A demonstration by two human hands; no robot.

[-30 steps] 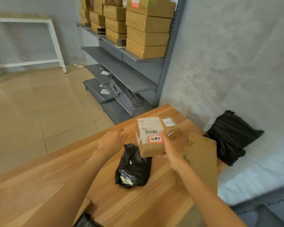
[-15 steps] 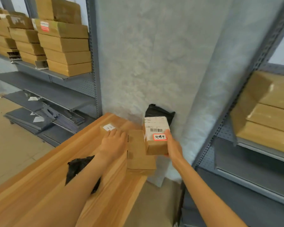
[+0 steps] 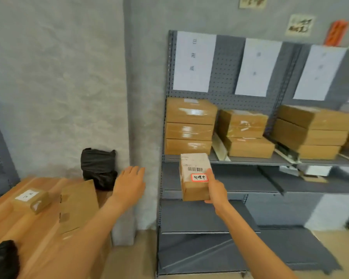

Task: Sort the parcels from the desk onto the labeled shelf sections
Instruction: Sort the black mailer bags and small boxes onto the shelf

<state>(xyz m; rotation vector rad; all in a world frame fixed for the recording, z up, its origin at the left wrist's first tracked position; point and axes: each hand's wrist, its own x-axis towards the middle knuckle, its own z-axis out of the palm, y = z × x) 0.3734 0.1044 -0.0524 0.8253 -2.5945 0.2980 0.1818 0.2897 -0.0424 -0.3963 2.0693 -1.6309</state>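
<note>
My right hand (image 3: 216, 190) grips a small cardboard parcel (image 3: 194, 178) with a barcode label and a red-edged sticker, held in the air in front of the grey shelf unit (image 3: 220, 160). My left hand (image 3: 129, 184) hovers flat with straight fingers past the desk's right end, holding nothing. On the wooden desk (image 3: 14, 222) lie a small box with a white label (image 3: 31, 199), a flat cardboard parcel (image 3: 78, 206), a black bag parcel (image 3: 99, 168) against the wall and another black bag (image 3: 2, 258) at the bottom left.
White paper section labels (image 3: 193, 61) hang on the pegboard above the shelf. Stacks of brown boxes (image 3: 189, 125) fill the upper shelf level. The lower shelf boards (image 3: 220, 182) are bare grey metal. A grey wall pillar (image 3: 141, 117) stands between desk and shelf.
The view has swung right from the desk to the labelled shelf. My right hand has carried the parcel toward the shelf; my left hand has lifted off the desk.
</note>
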